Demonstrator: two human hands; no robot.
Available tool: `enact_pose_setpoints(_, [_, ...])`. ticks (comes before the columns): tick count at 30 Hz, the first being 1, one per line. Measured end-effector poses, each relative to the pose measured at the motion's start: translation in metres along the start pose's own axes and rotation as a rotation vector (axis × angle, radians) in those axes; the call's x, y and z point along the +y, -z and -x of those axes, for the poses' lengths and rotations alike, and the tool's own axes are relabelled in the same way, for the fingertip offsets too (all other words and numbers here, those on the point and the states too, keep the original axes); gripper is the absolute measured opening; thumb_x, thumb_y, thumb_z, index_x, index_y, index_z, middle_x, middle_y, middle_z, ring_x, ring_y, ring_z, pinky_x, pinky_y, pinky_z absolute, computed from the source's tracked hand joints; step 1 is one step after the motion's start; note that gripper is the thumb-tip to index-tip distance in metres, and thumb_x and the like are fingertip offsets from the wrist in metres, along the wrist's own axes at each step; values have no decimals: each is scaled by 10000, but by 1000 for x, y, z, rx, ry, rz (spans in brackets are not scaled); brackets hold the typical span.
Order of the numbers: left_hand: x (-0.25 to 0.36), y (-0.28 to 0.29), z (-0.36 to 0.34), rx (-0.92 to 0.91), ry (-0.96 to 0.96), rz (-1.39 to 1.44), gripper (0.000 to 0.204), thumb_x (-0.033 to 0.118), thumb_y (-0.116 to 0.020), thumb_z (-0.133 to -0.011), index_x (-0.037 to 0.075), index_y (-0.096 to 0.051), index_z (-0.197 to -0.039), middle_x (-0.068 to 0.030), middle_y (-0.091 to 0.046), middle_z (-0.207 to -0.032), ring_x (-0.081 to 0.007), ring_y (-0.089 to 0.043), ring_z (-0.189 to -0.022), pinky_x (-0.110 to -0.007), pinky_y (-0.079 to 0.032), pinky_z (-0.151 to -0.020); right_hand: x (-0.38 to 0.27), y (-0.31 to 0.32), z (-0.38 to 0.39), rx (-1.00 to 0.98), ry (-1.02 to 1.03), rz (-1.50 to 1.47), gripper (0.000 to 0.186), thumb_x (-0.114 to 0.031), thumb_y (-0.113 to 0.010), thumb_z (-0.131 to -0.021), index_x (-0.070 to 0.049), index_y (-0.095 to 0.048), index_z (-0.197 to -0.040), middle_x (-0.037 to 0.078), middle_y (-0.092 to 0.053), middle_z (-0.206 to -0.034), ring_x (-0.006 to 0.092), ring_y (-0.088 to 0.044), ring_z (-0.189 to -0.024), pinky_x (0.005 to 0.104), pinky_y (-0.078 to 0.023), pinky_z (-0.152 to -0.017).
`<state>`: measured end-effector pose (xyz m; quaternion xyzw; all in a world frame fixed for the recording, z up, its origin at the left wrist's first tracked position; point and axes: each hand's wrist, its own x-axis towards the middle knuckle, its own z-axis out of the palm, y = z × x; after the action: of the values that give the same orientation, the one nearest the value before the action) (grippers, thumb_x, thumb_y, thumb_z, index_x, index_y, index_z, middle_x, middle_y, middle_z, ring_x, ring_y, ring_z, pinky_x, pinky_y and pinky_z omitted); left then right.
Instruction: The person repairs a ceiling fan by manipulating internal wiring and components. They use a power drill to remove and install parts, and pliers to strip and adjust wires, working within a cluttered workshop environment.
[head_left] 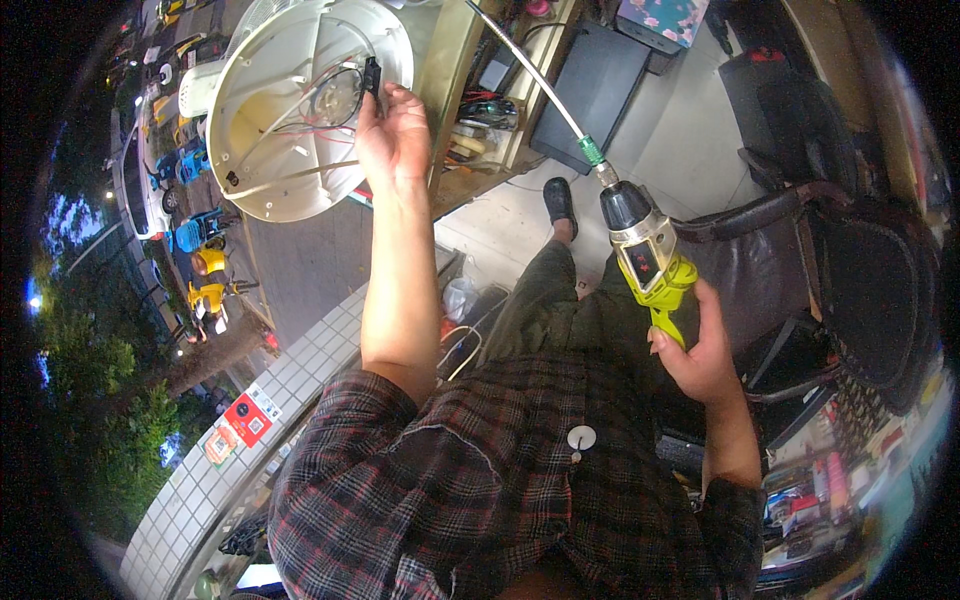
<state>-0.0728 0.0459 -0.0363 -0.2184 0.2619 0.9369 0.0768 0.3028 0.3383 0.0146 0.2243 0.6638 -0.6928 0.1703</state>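
Right grip (697,345) clutched the drill (645,250); left grip (394,140) pinched a black block (372,76): a tug risked straining wires (317,97) beside it!

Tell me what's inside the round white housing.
Thin wires lie inside the round white housing, with a small black part at the left hand. What that hand covers cannot be seen.

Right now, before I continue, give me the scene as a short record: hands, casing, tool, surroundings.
Left hand: holding a small black part
Right hand: gripping a lime-green power driver
Casing: round, off-white, ribbed inside, thin wires within
Driver shaft: long, silver, pointing away from the wearer, apart from the casing
Surroundings: dark chair at right, white-tiled ledge at left
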Motion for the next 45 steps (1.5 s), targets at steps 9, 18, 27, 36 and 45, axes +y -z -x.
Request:
enact_pose_setpoints(9, [-1,5,-1,11,2,48,160,137,-506,-1052,-1,-580,-1082,-114,-615,-972,-224,-596,-885,-362,-502,-782,-6,-4,-2,-9,-16,-13,720,-89,-727,-863,59,-350,-1458,223,-532,-1351,310,-534,-1269,405,-388,-1109])
enact_pose_setpoints(18, [-3,2,1,-21,-55,51,258,127,-491,-1056,-60,-571,-1215,-170,-646,-1147,-285,-622,-1084,-396,-546,-948,-8,-5,-4,-6,-27,-14,733,-102,-731,-860,66,-350,-1464,239,-521,-1374,323,-518,-1305,409,-373,-1127])
enact_pose_setpoints(27, [-2,5,-2,20,-91,51,294,104,-484,-1064,-87,-531,-1283,-204,-631,-1272,-321,-623,-1201,-400,-579,-1007,-7,-7,-4,-8,-20,-21,742,-97,-732,-856,65,-342,-1467,229,-524,-1364,312,-519,-1295,409,-375,-1123])
enact_pose_setpoints(36, [4,9,-6,43,-19,140,266,104,-512,-1052,-78,-565,-1237,-196,-680,-1174,-295,-667,-1119,-395,-579,-995,-10,-10,-4,-10,-24,-50,727,-71,-726,-857,51,-350,-1467,206,-547,-1347,290,-534,-1273,403,-390,-1109])
enact_pose_setpoints(45, [3,5,-1,52,-18,125,227,80,-514,-1045,-68,-583,-1203,-188,-685,-1152,-291,-671,-1099,-398,-578,-979,-15,-14,-10,-28,-6,4,713,-80,-732,-858,53,-366,-1456,208,-566,-1313,301,-564,-1233,406,-417,-1083])
